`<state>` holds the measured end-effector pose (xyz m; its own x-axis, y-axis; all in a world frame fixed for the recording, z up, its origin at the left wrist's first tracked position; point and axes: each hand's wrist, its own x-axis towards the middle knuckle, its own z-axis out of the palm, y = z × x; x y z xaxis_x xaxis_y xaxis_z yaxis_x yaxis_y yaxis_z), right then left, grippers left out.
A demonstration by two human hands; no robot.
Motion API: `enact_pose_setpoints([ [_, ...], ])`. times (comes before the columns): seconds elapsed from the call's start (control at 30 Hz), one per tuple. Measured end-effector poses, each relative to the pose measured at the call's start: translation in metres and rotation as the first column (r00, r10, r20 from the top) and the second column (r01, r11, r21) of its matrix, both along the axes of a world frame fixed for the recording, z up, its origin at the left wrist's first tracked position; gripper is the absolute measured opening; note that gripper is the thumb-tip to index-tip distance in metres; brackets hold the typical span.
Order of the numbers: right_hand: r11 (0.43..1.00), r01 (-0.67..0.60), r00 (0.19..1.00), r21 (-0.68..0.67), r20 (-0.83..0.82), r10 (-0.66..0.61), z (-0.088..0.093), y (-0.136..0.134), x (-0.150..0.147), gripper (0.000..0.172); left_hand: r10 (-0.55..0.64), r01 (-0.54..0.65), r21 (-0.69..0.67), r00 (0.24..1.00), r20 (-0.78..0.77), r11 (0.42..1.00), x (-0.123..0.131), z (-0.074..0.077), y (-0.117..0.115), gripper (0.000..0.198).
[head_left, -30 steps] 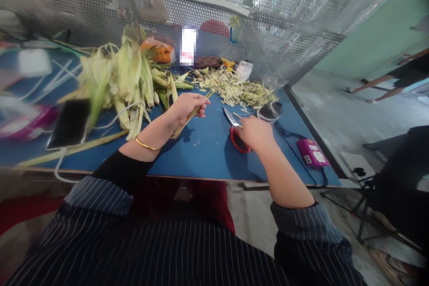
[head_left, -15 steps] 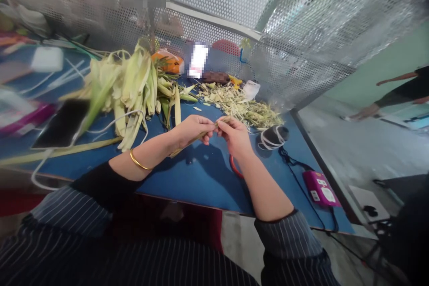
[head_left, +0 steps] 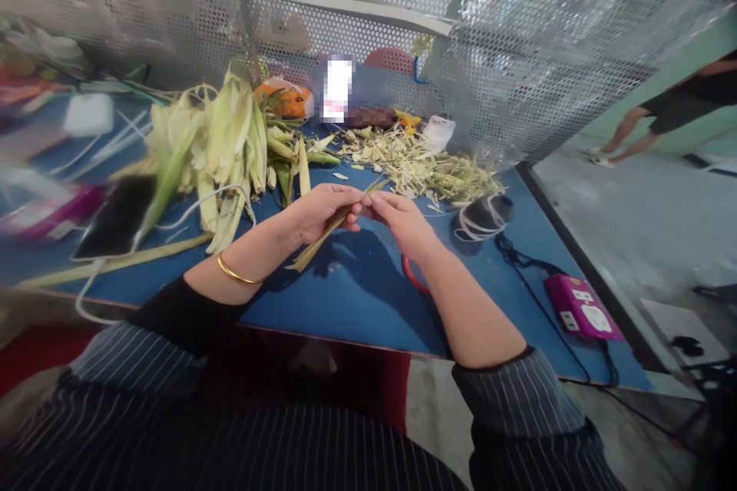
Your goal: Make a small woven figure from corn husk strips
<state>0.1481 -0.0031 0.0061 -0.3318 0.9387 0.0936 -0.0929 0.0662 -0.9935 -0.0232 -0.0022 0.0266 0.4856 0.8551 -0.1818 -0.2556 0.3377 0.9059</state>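
A thin, folded strip of corn husk (head_left: 318,247) runs through my left hand (head_left: 323,211), its wider tail hanging out below the palm. The fingers of that hand are closed around it. My right hand (head_left: 403,222) meets the left at the fingertips, thumb and forefinger pinched at the strip's upper part. A short end pokes up above both hands. Exactly what the right fingertips pinch is partly hidden. Under my right forearm lies a red curved handle (head_left: 413,275), mostly covered. Pale husk leaves (head_left: 230,126) are heaped to the left of my hands.
Shredded husk (head_left: 414,161) lies beyond my hands on the blue table (head_left: 351,307). A dark spool wound with white cord (head_left: 482,219) and a magenta box (head_left: 583,307) stand right. A phone (head_left: 118,216) with a white cable lies left. A person (head_left: 673,103) stands far right.
My hands stay together on the husk strip. The strip's tail now shows more below my left hand, and its tip shows above the fingers. The camera view has shifted slightly.
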Motion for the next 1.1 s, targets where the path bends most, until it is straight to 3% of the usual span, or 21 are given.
enact_pose_setpoints([
  [0.1, 0.999, -0.026, 1.0, -0.043, -0.009, 0.025, -0.001, 0.001, 0.002, 0.03, 0.016, -0.015, -0.03, 1.0, 0.018, 0.999, -0.001, 0.002, 0.001, 0.014],
  [0.33, 0.985, 0.079, 0.965, 0.152, 0.236, -0.114, 0.0, 0.0, 0.004, 0.018, 0.046, -0.047, -0.021, 0.999, -0.012, 0.999, 0.001, 0.0, 0.003, 0.014],
  [0.43, 0.973, 0.124, 0.953, 0.192, 0.25, -0.171, 0.0, 0.001, 0.004, 0.016, 0.074, -0.073, 0.025, 0.996, -0.049, 0.997, 0.003, -0.004, 0.003, 0.013],
  [0.63, 0.987, 0.159, 0.983, -0.02, 0.099, -0.157, 0.005, 0.0, 0.004, 0.017, 0.187, -0.183, 0.071, 0.981, -0.049, 0.981, 0.006, -0.006, 0.003, 0.012],
  [0.8, 0.989, 0.146, 0.987, -0.035, 0.071, -0.143, 0.007, 0.0, 0.005, 0.021, 0.195, -0.184, 0.099, 0.973, -0.123, 0.978, 0.008, -0.008, 0.003, 0.011],
  [0.97, 0.961, 0.223, 0.94, 0.166, 0.223, -0.257, 0.008, 0.001, 0.009, 0.017, 0.185, -0.132, 0.226, 0.956, -0.23, 0.965, 0.008, -0.008, 0.001, 0.011],
  [1.1, 0.841, 0.23, 0.764, 0.49, 0.445, -0.468, 0.01, -0.002, 0.013, 0.015, 0.253, -0.1, 0.39, 0.897, -0.362, 0.915, 0.005, -0.006, 0.002, 0.013],
])
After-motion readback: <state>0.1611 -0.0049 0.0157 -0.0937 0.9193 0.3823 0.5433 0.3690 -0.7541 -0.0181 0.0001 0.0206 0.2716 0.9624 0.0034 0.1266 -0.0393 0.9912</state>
